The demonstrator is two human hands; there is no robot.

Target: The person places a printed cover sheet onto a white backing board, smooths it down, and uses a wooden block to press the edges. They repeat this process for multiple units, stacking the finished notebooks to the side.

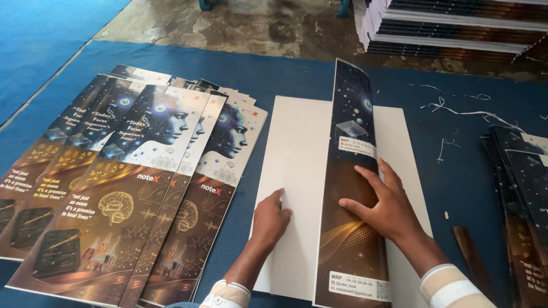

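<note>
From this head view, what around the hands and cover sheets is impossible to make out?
- White inside of the folded printed cover sheet: its right part lies under the raised printed flap and right hand.
- Left hand: palm side hidden, pressed on the sheet.
- Fanned printed covers: lower ones overlapped; bottom edge cuts them.
- Dark stack at right: cut by the frame edge.

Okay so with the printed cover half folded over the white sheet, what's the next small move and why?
Probably slide the right hand up the dark printed cover flap to press its fold flat: the flap's top end stands raised off the white card sheet, while the left hand pins that sheet to the blue table.
</note>
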